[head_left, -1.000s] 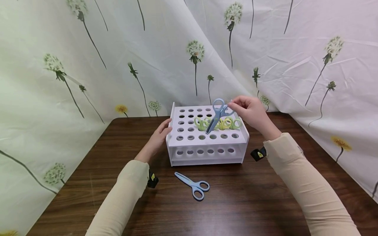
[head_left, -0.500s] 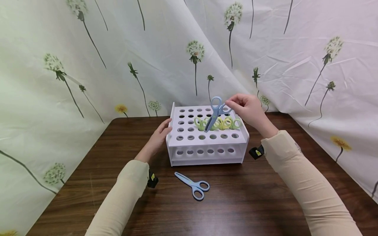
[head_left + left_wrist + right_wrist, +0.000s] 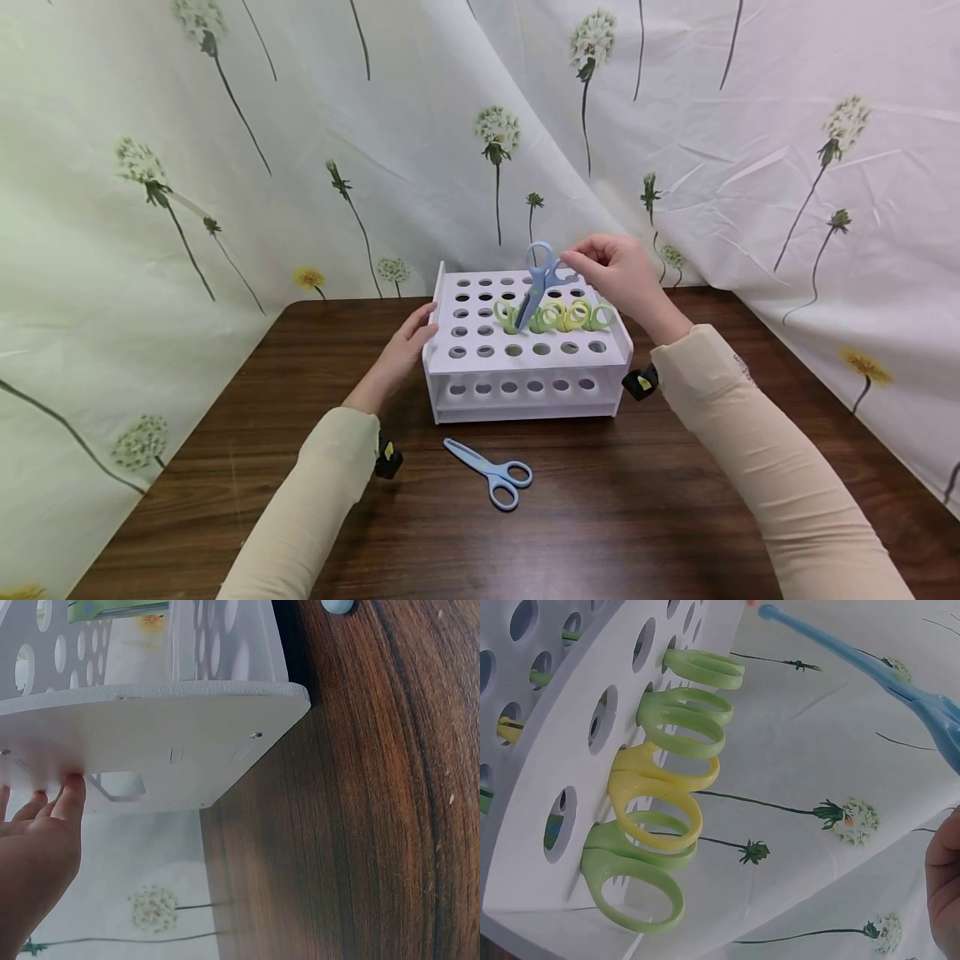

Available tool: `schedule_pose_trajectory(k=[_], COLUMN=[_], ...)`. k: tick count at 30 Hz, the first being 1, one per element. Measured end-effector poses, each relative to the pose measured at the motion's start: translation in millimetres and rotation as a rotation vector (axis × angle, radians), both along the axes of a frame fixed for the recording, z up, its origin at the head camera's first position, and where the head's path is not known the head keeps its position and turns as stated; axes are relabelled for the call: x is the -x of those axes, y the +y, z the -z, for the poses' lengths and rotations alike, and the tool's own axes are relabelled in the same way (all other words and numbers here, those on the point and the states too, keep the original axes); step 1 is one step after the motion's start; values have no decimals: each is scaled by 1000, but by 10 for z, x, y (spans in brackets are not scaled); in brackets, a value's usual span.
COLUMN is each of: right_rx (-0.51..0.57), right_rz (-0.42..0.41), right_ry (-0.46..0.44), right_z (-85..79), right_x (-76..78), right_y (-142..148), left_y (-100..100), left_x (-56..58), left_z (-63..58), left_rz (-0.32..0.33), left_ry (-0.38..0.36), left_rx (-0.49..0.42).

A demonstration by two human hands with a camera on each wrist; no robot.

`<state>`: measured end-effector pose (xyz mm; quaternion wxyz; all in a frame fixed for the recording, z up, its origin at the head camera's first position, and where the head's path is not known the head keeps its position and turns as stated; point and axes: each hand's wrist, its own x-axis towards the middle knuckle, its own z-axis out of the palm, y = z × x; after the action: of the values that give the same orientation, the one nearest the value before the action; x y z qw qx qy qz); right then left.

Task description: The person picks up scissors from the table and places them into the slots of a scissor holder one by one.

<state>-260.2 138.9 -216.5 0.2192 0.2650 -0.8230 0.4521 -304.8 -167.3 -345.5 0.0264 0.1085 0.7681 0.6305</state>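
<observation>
My right hand (image 3: pixel 618 271) pinches one handle loop of a pair of blue scissors (image 3: pixel 532 296), blades slanting down to the left over the white rack (image 3: pixel 525 365). In the right wrist view the blue scissors (image 3: pixel 900 686) show at the upper right, their tip apart from the rack. My left hand (image 3: pixel 405 346) rests its fingertips on the rack's left side panel (image 3: pixel 142 742). In one row of holes stand yellow scissors (image 3: pixel 656 799) and several green scissors (image 3: pixel 634 874), loops up. A second pair of blue scissors (image 3: pixel 480 463) lies on the table before the rack.
The rack has several rows of round holes and a lower shelf (image 3: pixel 525 411) with matching holes. It stands on a dark wooden table (image 3: pixel 315 500). A white flower-print cloth (image 3: pixel 420 125) hangs close behind and at both sides.
My right hand has moved left with the blue scissors, whose tip now overlaps the left part of the green and yellow row. The left hand and the scissors on the table have stayed put.
</observation>
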Motion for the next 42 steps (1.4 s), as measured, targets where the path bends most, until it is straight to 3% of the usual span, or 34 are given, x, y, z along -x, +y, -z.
schedule_pose_trajectory(k=[5,8,30,42], right_rx=[31,48,40,12], right_rz=[-7,-18,-6,-5], right_ry=[-17,-19,-22,-83], right_z=[141,160,247,280], right_x=[269,319,453,481], right_y=[25,9,-133,-209], left_y=[-11,-10,-7,-27], left_x=[14,13,21,52], left_z=[34,39,43,42], left_rz=[0,0,-16,13], left_ry=[17,23,28,19], left_rx=[9,15,15,-25])
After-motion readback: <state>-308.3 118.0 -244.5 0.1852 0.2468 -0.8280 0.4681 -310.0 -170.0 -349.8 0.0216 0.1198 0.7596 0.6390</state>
